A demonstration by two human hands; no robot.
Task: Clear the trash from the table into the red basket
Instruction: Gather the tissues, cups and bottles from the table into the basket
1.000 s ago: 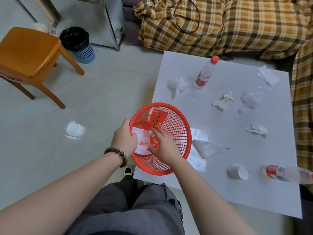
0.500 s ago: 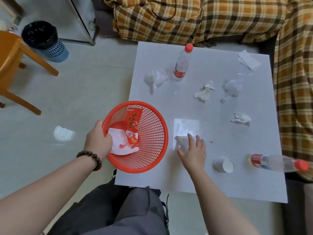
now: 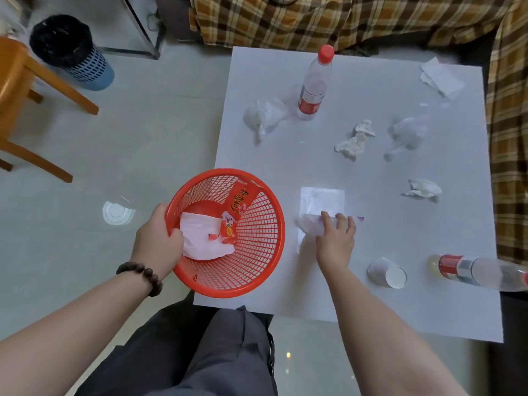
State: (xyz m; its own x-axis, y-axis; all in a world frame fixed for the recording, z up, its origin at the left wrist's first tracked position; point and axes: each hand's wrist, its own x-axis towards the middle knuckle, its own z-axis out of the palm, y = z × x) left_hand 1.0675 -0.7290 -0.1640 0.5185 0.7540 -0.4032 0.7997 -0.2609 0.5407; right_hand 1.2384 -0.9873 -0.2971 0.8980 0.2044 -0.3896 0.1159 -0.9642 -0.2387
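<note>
Head view shows the right hand [image 3: 335, 240] closing its grip on a clear crumpled plastic wrapper [image 3: 310, 227] on the white worktop [image 3: 371, 295], just right of the red mesh basket [image 3: 251, 270] whose rim the left hand [image 3: 157, 243] clasps.

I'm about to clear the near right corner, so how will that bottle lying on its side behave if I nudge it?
The lying bottle is round and on its side near the table edge, so a nudge would probably roll it, maybe off. It looks nearly empty, likely light. Clear smooth plastic may be slippery; grip the labelled part.
</note>
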